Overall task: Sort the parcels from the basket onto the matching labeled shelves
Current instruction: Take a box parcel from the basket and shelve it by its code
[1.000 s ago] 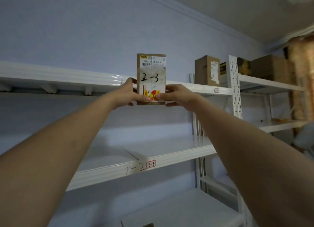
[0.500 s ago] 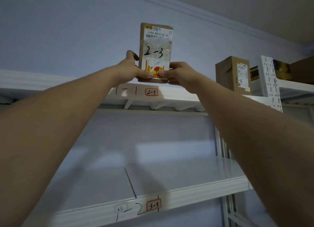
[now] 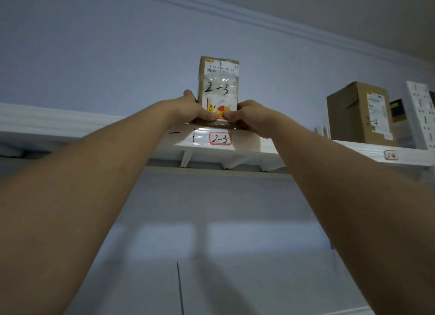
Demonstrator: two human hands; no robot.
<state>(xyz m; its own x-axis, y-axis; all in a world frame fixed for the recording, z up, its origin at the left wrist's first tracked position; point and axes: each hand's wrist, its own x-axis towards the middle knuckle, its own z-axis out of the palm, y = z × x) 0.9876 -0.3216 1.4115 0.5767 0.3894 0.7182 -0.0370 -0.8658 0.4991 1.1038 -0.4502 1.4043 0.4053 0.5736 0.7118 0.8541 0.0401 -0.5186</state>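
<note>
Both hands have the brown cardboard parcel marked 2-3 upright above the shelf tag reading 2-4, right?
Not quite. In the head view the left hand and right hand hold the brown cardboard parcel marked 2-3 upright above the red-bordered shelf tag reading 2-3, not 2-4.

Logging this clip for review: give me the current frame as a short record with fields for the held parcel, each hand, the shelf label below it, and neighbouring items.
held parcel: brown parcel marked 2-3, upright, its base at the top shelf edge
left hand: left hand grips the parcel's lower left side
right hand: right hand grips its lower right side
shelf label: red-bordered tag 2-3 directly below the parcel
neighbour: cardboard box marked 2-4, standing above tag 2-4
</note>
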